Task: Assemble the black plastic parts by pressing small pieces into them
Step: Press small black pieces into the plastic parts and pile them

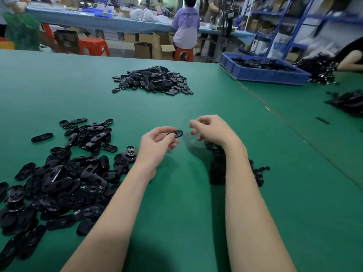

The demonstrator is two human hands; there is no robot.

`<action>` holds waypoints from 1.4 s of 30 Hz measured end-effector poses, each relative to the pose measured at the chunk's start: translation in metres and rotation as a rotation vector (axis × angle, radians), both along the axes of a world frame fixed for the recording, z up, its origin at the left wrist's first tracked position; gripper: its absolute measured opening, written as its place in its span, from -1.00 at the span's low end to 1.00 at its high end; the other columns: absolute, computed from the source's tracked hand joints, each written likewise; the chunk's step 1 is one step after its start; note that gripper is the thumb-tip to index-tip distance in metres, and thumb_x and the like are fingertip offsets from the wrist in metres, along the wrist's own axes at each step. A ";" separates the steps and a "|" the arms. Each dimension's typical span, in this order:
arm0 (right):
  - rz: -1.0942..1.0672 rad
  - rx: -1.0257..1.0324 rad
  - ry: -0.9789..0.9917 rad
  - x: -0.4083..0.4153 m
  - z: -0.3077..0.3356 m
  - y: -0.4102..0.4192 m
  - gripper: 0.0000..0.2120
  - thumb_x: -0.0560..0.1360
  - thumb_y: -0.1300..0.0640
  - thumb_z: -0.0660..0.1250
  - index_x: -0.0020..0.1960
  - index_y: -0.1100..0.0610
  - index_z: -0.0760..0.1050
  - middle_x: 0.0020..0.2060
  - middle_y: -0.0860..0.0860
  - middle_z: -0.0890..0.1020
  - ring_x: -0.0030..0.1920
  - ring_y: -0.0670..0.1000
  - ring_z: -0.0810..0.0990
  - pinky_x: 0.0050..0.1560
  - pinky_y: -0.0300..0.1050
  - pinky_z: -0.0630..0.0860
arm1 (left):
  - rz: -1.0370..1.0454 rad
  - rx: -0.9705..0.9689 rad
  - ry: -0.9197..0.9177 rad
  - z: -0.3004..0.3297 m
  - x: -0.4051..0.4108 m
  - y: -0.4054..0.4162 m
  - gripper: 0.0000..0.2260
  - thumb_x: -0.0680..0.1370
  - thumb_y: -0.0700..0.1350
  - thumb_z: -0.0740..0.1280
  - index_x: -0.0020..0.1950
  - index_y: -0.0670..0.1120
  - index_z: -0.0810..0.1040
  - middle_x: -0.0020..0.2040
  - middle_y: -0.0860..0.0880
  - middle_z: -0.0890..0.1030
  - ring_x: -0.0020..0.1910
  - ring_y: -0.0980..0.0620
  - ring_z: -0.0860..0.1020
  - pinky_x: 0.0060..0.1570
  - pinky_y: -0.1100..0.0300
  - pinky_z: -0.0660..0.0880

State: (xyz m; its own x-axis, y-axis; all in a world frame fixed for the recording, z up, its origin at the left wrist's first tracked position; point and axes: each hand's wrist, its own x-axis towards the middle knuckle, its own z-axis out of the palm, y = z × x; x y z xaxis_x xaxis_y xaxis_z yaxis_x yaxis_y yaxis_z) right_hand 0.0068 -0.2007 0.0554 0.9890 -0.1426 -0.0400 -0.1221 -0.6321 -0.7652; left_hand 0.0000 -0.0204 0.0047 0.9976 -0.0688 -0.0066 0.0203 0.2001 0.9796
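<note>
Left hand (157, 143) pinches one black oval plastic part (176, 133) above the green table (176, 203). Right hand (211, 130) hovers beside it, fingers curled; contents cannot be determined. Small black pieces (217, 163) lie heaped under the right wrist.

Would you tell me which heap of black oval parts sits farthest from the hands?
The compact mound at the table's centre back; the sprawling pile lies beside the left forearm.
</note>
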 end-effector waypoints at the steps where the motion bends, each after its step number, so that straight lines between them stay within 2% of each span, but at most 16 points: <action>1: -0.059 -0.029 -0.038 0.000 -0.002 -0.006 -0.79 0.61 -0.05 0.29 0.02 0.01 0.67 -0.13 -0.12 0.75 -0.20 -0.07 0.66 -0.09 -0.15 0.53 | -0.005 -0.005 0.010 0.000 -0.001 -0.001 -0.90 0.59 -0.30 0.36 0.01 -0.14 0.64 -0.27 -0.01 0.71 -0.31 0.12 0.63 -0.19 0.33 0.58; 4: -0.237 -0.077 -0.128 -0.001 -0.010 -0.024 -0.81 0.59 0.01 0.29 0.02 -0.01 0.68 -0.07 -0.09 0.73 0.01 0.00 0.64 0.10 -0.05 0.57 | -0.015 -0.003 0.027 0.000 -0.001 -0.003 -0.89 0.58 -0.30 0.36 -0.01 -0.12 0.65 -0.26 -0.01 0.71 -0.33 0.13 0.62 -0.19 0.33 0.59; 6: -0.302 -0.124 -0.128 -0.001 -0.015 -0.033 -0.81 0.58 0.04 0.30 0.08 -0.02 0.68 -0.03 -0.08 0.71 0.07 0.02 0.63 0.11 -0.06 0.56 | -0.017 0.006 0.028 0.000 -0.001 -0.003 -0.89 0.59 -0.29 0.35 -0.01 -0.12 0.65 -0.27 -0.01 0.71 -0.33 0.13 0.62 -0.19 0.32 0.59; 11: -0.440 -0.081 -0.230 -0.005 -0.033 -0.043 -0.79 0.62 0.00 0.26 0.05 0.03 0.64 -0.05 -0.11 0.66 0.00 -0.01 0.59 -0.05 -0.13 0.41 | -0.008 0.016 0.044 0.001 -0.003 -0.001 -0.90 0.60 -0.28 0.34 0.02 -0.15 0.65 -0.24 0.00 0.71 -0.28 0.10 0.63 -0.14 0.29 0.60; 15: -0.464 0.001 -0.269 -0.011 -0.045 -0.050 -0.74 0.63 -0.07 0.25 -0.04 0.04 0.64 -0.14 -0.14 0.67 -0.10 -0.07 0.59 -0.13 -0.15 0.40 | -0.006 0.026 0.057 0.002 -0.004 -0.002 -0.90 0.60 -0.28 0.34 0.03 -0.16 0.65 -0.21 -0.04 0.71 -0.27 0.09 0.63 -0.13 0.29 0.60; 21: -0.367 -0.016 -0.254 0.000 -0.051 -0.030 -0.70 0.62 -0.04 0.28 -0.15 0.09 0.65 -0.25 -0.11 0.68 -0.20 -0.13 0.58 -0.23 -0.24 0.41 | -0.004 0.030 0.066 0.004 -0.005 -0.001 -0.90 0.60 -0.28 0.34 0.06 -0.19 0.64 -0.19 -0.07 0.70 -0.28 0.08 0.61 -0.15 0.30 0.59; 24: -0.323 -0.039 -0.261 0.004 -0.052 -0.020 -0.71 0.61 0.02 0.29 -0.16 0.12 0.67 -0.28 -0.08 0.68 -0.24 -0.10 0.58 -0.23 -0.21 0.42 | 0.000 0.037 0.064 0.002 -0.005 -0.001 -0.90 0.60 -0.28 0.35 0.07 -0.19 0.64 -0.20 -0.07 0.70 -0.31 0.11 0.61 -0.17 0.32 0.59; 30: -0.241 -0.002 -0.247 0.007 -0.049 -0.004 -0.81 0.57 0.07 0.33 -0.15 0.06 0.67 -0.29 -0.17 0.67 -0.31 -0.28 0.54 -0.34 -0.49 0.35 | 0.006 0.029 0.062 0.001 -0.003 -0.001 -0.89 0.60 -0.29 0.34 0.03 -0.14 0.64 -0.20 -0.07 0.71 -0.31 0.12 0.63 -0.15 0.33 0.60; 32: -0.212 -0.017 -0.256 0.008 -0.045 -0.001 -0.85 0.56 0.07 0.34 -0.13 0.03 0.66 -0.28 -0.19 0.66 -0.29 -0.31 0.55 -0.33 -0.52 0.36 | 0.002 0.027 0.062 0.000 -0.002 -0.001 -0.87 0.59 -0.30 0.33 0.00 -0.11 0.64 -0.24 -0.03 0.71 -0.30 0.11 0.63 -0.13 0.31 0.60; 35: -0.149 -0.092 -0.238 0.007 -0.036 -0.001 -0.90 0.53 0.06 0.38 -0.12 -0.05 0.66 -0.26 -0.23 0.65 -0.22 -0.29 0.57 -0.22 -0.38 0.43 | 0.010 0.005 0.075 -0.002 0.000 -0.001 -0.86 0.60 -0.30 0.32 -0.01 -0.10 0.65 -0.25 0.01 0.72 -0.26 0.09 0.65 -0.12 0.31 0.62; 38: -0.043 -0.206 -0.128 0.003 -0.031 -0.005 -0.90 0.47 0.02 0.42 -0.19 -0.14 0.67 -0.24 -0.26 0.67 -0.16 -0.29 0.57 -0.12 -0.24 0.50 | 0.017 -0.047 0.099 -0.002 0.001 -0.001 -0.87 0.60 -0.29 0.32 0.00 -0.12 0.64 -0.23 0.02 0.73 -0.19 0.05 0.69 -0.10 0.30 0.61; 42: 0.021 -0.228 -0.040 0.000 -0.029 -0.009 -0.90 0.43 0.00 0.50 -0.22 -0.19 0.68 -0.19 -0.23 0.70 -0.09 -0.27 0.58 0.03 -0.16 0.56 | 0.017 -0.121 0.117 -0.001 0.001 0.001 -0.89 0.60 -0.30 0.33 0.03 -0.14 0.63 -0.18 0.01 0.74 -0.11 0.01 0.72 -0.05 0.29 0.62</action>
State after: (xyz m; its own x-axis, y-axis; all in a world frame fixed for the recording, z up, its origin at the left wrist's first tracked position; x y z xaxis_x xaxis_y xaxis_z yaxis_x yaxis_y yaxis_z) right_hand 0.0064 -0.2097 0.0265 0.9920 -0.1228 0.0304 -0.0794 -0.7913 -0.6063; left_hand 0.0008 -0.0198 0.0032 0.9915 -0.0593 -0.1155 0.1284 0.3176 0.9395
